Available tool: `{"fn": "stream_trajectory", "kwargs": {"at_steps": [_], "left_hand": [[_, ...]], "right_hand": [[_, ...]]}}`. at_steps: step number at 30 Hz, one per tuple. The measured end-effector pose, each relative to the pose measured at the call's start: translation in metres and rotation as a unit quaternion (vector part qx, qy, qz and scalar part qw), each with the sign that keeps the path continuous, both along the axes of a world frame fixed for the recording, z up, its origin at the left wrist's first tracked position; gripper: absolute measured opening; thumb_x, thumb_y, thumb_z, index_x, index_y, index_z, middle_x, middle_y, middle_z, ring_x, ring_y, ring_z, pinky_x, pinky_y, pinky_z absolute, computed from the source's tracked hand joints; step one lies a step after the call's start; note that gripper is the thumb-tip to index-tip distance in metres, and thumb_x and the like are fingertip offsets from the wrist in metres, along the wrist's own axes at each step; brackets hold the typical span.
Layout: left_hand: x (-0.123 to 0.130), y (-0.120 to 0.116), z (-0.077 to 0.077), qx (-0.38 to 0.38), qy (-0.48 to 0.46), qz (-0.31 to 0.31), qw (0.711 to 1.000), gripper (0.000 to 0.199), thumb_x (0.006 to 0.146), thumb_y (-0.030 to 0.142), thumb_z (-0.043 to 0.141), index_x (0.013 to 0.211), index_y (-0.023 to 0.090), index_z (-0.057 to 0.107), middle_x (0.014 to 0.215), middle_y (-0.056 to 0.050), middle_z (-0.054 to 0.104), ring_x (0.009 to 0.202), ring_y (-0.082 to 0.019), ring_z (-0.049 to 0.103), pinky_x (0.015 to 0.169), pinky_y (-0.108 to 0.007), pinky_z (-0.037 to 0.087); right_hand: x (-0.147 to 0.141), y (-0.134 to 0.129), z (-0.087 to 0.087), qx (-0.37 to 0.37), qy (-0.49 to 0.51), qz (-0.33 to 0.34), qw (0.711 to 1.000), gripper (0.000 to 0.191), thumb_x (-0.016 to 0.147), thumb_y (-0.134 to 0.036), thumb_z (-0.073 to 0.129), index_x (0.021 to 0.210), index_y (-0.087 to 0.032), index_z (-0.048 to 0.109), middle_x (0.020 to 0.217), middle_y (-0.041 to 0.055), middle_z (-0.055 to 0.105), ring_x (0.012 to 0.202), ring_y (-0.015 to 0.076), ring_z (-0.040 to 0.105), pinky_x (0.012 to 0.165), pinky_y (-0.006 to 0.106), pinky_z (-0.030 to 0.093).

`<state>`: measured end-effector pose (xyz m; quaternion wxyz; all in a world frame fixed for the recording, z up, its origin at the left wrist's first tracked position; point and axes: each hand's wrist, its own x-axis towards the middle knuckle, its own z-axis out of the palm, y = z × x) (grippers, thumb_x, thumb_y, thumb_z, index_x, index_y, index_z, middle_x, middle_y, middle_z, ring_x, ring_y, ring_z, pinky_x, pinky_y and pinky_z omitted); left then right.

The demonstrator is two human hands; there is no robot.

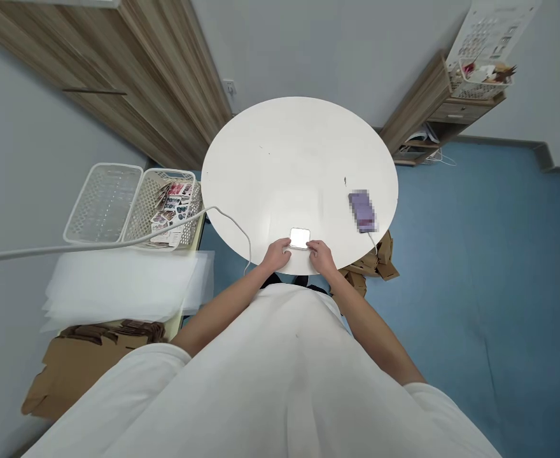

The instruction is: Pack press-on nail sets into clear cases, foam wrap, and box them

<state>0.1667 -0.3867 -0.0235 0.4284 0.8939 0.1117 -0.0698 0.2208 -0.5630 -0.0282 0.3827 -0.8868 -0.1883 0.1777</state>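
Note:
A small white square object (pixel 300 238) with rounded corners and a bright, glaring face is at the near side of the round white table (pixel 299 146). Its exact kind cannot be made out. My left hand (pixel 277 255) grips its left edge between thumb and fingers. At the opposite edge, my right hand (pixel 321 256) holds it in the same way. Whether it rests on the tabletop or is slightly raised is unclear.
A blurred purple phone-like item (pixel 363 211) with a white cord lies on the table's right. Left are a white basket (pixel 196 210) of printed cards, an open clear-bottomed bin (pixel 103 203), translucent sheets (pixel 122 286) and cardboard (pixel 89 369). A white cable (pixel 184 221) crosses the left side.

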Motion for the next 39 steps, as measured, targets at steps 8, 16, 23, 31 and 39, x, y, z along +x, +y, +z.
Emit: {"fn": "stream_trajectory", "kwargs": {"at_steps": [8,16,23,31,39], "left_hand": [[-0.009,-0.012,-0.005,0.072,-0.011,0.008,0.997,0.048,0.072,0.011,0.045,0.118,0.014,0.054,0.123,-0.010,0.056,0.115,-0.023,0.050,0.100,-0.041,0.041],[-0.011,-0.006,-0.003,0.120,-0.024,-0.055,0.991,0.048,0.073,0.010,0.043,0.121,0.015,0.051,0.125,-0.011,0.051,0.115,-0.024,0.047,0.097,-0.040,0.042],[-0.010,0.001,0.000,0.123,-0.031,-0.112,0.986,0.047,0.072,0.015,0.048,0.119,0.017,0.049,0.119,-0.010,0.054,0.109,-0.024,0.049,0.094,-0.040,0.041],[-0.012,0.013,0.013,0.173,-0.040,-0.149,0.973,0.060,0.067,0.031,0.066,0.122,0.021,0.046,0.131,-0.012,0.046,0.118,-0.030,0.042,0.096,-0.044,0.033],[-0.026,0.044,0.014,0.196,-0.072,-0.187,0.960,0.037,0.078,0.016,0.051,0.114,0.024,0.052,0.115,-0.006,0.059,0.107,-0.023,0.051,0.093,-0.040,0.032]], "right_hand": [[-0.001,-0.006,-0.003,-0.072,-0.057,0.094,0.991,0.041,0.077,-0.014,0.049,0.118,-0.018,0.052,0.122,0.0118,0.048,0.111,0.0238,0.049,0.091,0.042,0.045],[0.026,0.008,0.000,-0.129,-0.153,0.232,0.952,0.054,0.068,-0.020,0.071,0.117,-0.019,0.048,0.138,0.0139,0.037,0.128,0.0321,0.031,0.096,0.049,0.036],[0.032,0.022,-0.001,-0.142,-0.173,0.266,0.938,0.032,0.073,-0.008,0.058,0.104,-0.016,0.055,0.125,0.0162,0.049,0.121,0.0300,0.039,0.097,0.046,0.039],[0.032,0.021,0.011,-0.123,-0.144,0.262,0.946,0.032,0.072,-0.017,0.059,0.103,-0.010,0.055,0.121,0.0195,0.051,0.115,0.0292,0.045,0.099,0.045,0.037],[0.011,0.038,0.023,-0.085,-0.087,0.283,0.951,0.030,0.076,-0.024,0.054,0.104,-0.017,0.053,0.102,0.0088,0.059,0.093,0.0208,0.056,0.079,0.034,0.047]]}}
